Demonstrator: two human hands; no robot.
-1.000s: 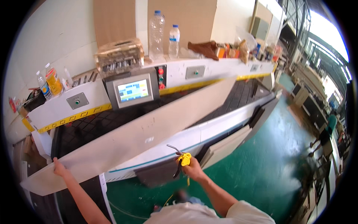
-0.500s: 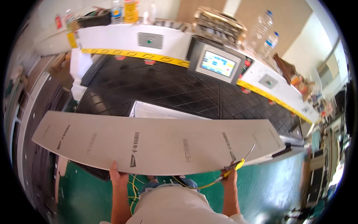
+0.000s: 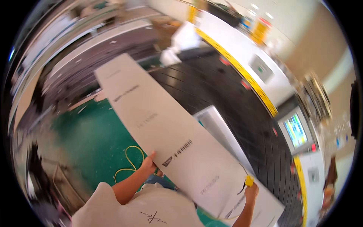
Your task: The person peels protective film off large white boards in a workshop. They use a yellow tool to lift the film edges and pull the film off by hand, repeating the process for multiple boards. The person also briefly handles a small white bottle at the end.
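The long grey board (image 3: 172, 132) swung round: half a second earlier it lay crosswise in front of the person, and a second ago it slanted up to the right; it now ran from the far left down to the near right. The view turned with it, so the cutting machine's black bed (image 3: 234, 98) moved from the far side to the right, and the green floor (image 3: 94, 140) with a yellow hose (image 3: 130, 162) came into sight on the left. The left hand (image 3: 148, 165) slid to the board's left edge; the right hand (image 3: 251, 190), with its yellow tool (image 3: 248, 181), sat at the near right
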